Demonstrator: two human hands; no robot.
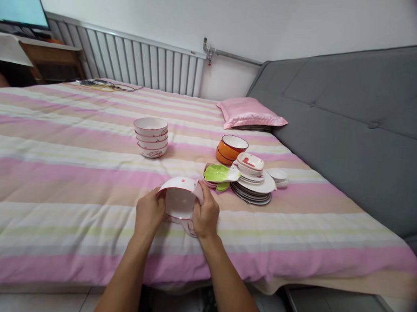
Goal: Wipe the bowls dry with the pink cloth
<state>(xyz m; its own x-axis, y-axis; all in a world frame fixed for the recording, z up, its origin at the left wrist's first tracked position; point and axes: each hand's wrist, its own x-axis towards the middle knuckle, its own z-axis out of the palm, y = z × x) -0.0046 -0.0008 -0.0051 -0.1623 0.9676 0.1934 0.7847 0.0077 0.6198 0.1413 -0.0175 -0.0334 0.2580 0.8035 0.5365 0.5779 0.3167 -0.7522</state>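
**Left hand and right hand grip a white, red-rimmed ceramic-looking bowl near the front of a bed with a pink, cream and white striped cover**

At the far left, a flat screen glows pale blue beside a white ribbed radiator. Loops of thin black and yellow cable lie on the far part of the bed. Nearer, an upright stack of four white, red-rimmed bowls with printed patterns stands on the cover.

The left hand clasps the left side of the single bowl. The bowl is tipped onto its side — its opening faces the person — and whether it touches the bed cannot be told. A pale pink cloth hangs below it and shows along its right side, where the right hand clasps cloth and bowl together.

Just right of the hands sits a bright green leaf-shaped dish, with two stacked orange bowls behind it. Next comes a pile of round plates, topped by small white oblong dishes with red marks. Small plain white dishes lie beside the pile. Behind are a shiny pink pillow and, farthest right, a grey padded headboard.
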